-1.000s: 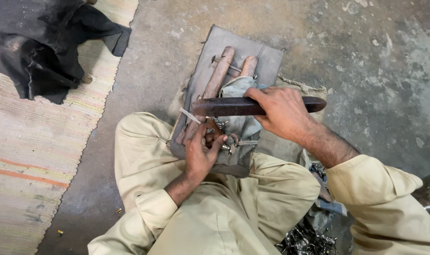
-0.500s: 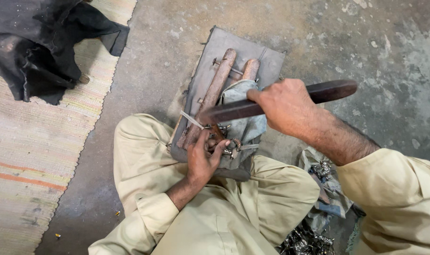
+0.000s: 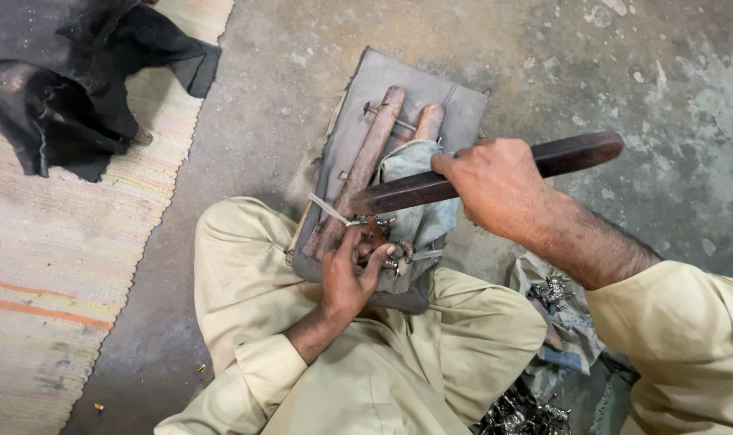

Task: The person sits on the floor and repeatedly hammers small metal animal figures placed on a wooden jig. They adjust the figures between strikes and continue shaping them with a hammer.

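My right hand (image 3: 495, 185) grips a long dark bar-shaped tool (image 3: 576, 153) around its middle, with its left tip over a small metal ornament (image 3: 386, 250). My left hand (image 3: 350, 278) pinches that ornament against a wooden block (image 3: 362, 169) that lies on a grey cloth pad (image 3: 366, 97) between my knees. A light cloth (image 3: 406, 165) drapes over the block beside a second wooden piece (image 3: 429, 121). A thin metal strip (image 3: 328, 209) sticks out to the left of the ornament.
A striped woven mat (image 3: 52, 266) covers the floor at left, with a black cloth (image 3: 68, 72) bunched on it. Bare concrete (image 3: 624, 56) lies at the back right. Several small metal pieces (image 3: 519, 415) sit by my right knee, on crumpled cloth (image 3: 567, 314).
My right hand has lifted the dark tool's far end, tilting it up to the right. The left hand stays on the ornament.
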